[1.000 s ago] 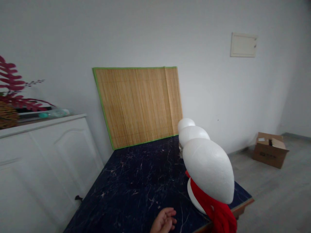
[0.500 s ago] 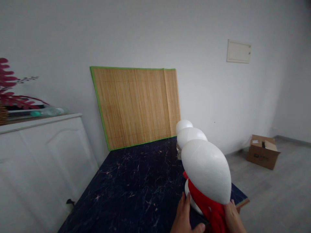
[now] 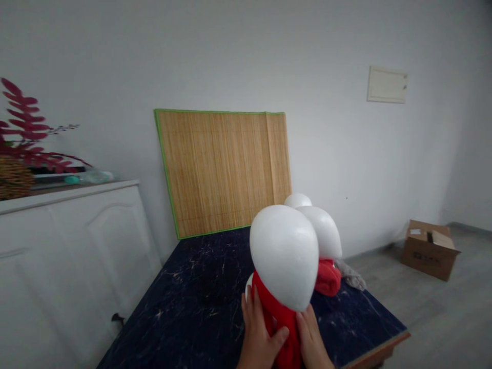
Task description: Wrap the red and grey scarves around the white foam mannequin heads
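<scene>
A white, smooth, egg-topped form like a foam mannequin head (image 3: 284,251) stands close in front of me, with a red scarf (image 3: 288,333) wrapped around its lower part. My left hand (image 3: 257,330) presses its fingers against the scarf and the white edge on the left side. On the right side, my right hand (image 3: 312,335) grips the red cloth under the rounded top. Behind it, to the right, is a second white head form (image 3: 325,230) with folded red cloth (image 3: 327,278) at its base. Part of a third white top (image 3: 298,200) shows farther back.
Grey cloth (image 3: 350,274) lies on the dark marbled table (image 3: 215,287) near its right edge. A bamboo mat (image 3: 223,169) leans on the wall. The white cabinet (image 3: 96,246) stands left, with a red-leaved plant (image 3: 28,115). A cardboard box (image 3: 428,256) is on the floor.
Both hands have shifted left with the near head form and its red scarf, uncovering the second form, its red cloth and the grey cloth. The view has turned slightly left.
</scene>
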A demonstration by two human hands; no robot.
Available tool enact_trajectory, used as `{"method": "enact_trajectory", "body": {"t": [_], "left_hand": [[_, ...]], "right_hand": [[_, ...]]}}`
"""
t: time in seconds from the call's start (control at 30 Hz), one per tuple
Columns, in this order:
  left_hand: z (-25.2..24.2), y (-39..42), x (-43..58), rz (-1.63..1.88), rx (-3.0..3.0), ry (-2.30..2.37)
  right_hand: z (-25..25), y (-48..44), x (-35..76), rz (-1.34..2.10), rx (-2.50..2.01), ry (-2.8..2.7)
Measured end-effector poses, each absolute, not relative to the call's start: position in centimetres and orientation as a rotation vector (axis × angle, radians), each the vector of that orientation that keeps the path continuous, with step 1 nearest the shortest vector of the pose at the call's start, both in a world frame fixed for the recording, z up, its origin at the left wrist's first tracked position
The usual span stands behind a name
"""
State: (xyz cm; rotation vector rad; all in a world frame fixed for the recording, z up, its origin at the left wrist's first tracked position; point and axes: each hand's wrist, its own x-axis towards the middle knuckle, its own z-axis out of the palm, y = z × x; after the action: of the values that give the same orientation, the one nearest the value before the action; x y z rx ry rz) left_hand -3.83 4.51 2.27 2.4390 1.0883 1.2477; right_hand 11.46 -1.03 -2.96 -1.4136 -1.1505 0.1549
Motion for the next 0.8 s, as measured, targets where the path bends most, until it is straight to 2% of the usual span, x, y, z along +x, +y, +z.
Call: {"method": "enact_trajectory", "body": {"t": [0.1, 0.27, 0.4, 0.57, 0.8], "left_hand": [[4.9, 8.0, -5.8, 1.344, 2.465, 1.170], [2.4, 12.8, -7.2, 1.308, 2.377, 1.318], [0.8, 13.4, -7.4, 1.312, 2.241, 1.337], [1.7, 13.9, -8.4, 1.319, 2.106, 1.214], [2.2, 16.3, -10.8, 1.334, 1.602, 1.112]], "right_hand": [[0.4, 4.7, 8.7, 0.324, -1.321, -1.162], [1.6, 9.9, 5.6, 0.480, -1.306, -1.156], [1.2, 10.5, 5.1, 0.495, -1.299, -1.158], [1.3, 10.5, 5.7, 0.557, -1.254, -1.100], [0.7, 11.2, 7.2, 0.657, -1.243, -0.847]]}}
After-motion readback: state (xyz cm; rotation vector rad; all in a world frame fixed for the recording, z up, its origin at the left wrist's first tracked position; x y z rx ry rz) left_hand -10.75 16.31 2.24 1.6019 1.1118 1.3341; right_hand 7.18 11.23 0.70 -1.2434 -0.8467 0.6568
